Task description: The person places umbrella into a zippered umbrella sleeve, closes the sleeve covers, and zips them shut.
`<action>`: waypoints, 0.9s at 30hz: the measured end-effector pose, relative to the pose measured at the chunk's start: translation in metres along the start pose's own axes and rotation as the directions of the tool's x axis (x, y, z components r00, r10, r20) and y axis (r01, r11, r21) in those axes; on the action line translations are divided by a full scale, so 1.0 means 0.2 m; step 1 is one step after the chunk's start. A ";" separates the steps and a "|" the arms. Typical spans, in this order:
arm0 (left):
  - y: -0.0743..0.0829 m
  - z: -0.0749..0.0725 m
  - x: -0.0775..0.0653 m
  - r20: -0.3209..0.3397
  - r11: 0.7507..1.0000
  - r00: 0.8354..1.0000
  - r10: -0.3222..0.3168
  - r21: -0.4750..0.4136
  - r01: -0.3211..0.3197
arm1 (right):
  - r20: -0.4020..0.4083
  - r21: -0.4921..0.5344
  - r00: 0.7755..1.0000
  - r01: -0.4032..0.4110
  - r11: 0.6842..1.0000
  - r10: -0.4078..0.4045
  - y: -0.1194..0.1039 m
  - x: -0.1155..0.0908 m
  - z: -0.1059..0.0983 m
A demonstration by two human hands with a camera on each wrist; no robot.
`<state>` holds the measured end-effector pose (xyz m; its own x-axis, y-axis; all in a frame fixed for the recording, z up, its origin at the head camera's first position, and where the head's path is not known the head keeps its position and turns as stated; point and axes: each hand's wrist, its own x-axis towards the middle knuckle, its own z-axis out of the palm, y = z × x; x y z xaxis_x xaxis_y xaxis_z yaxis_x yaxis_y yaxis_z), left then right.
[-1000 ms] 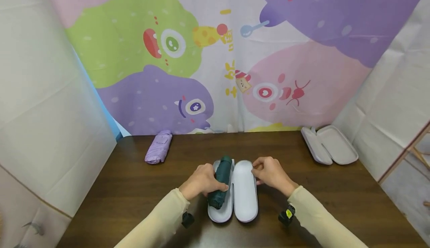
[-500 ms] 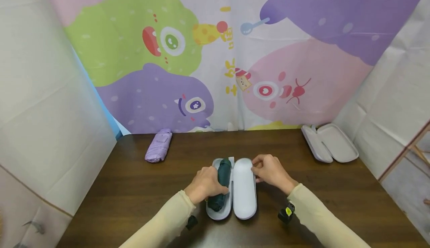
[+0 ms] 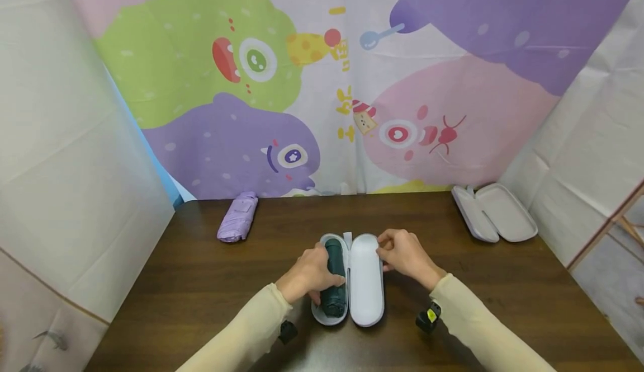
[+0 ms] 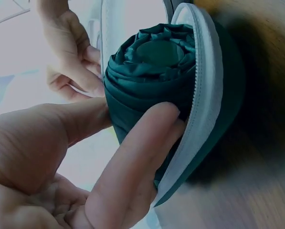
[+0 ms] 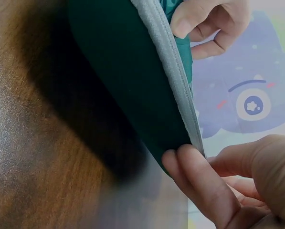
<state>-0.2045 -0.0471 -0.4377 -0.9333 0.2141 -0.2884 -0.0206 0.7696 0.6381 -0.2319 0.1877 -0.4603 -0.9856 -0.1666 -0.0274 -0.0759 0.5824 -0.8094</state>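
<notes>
A folded dark green umbrella [image 3: 333,300] lies in the left half of an open zippered case [image 3: 366,282] with a pale lining. My left hand [image 3: 311,271] holds the umbrella from its left side, thumb across the top. In the left wrist view, the rolled end of the umbrella [image 4: 147,81] faces the camera, and fingers [image 4: 137,152] reach between it and the zipped rim. My right hand [image 3: 406,255] pinches the outer edge of the case's right half near its far end. The right wrist view shows the case's green outside [image 5: 118,62] and this pinch.
A folded purple umbrella [image 3: 238,218] lies at the back left of the brown table [image 3: 402,344]. Another open case [image 3: 505,213], with a pale lining, sits at the back right. A cartoon-printed cloth [image 3: 332,165] hangs behind the table.
The green umbrella has gone down from a tilt into the case's left half and lines up with it. My left hand has moved slightly with it; the right hand keeps its pinch.
</notes>
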 end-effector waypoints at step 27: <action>-0.25 -0.03 -0.03 -0.088 0.939 0.994 0.067 -0.331 -0.093 | 0.011 0.077 0.999 0.034 0.996 -0.035 0.08 -0.03 0.01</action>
<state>-0.2006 -0.0905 -0.4648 -0.9605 0.2114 -0.1810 -0.0517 0.5035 0.8624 -0.2265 0.1961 -0.4745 -0.9806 -0.1959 -0.0054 -0.0979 0.5137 -0.8523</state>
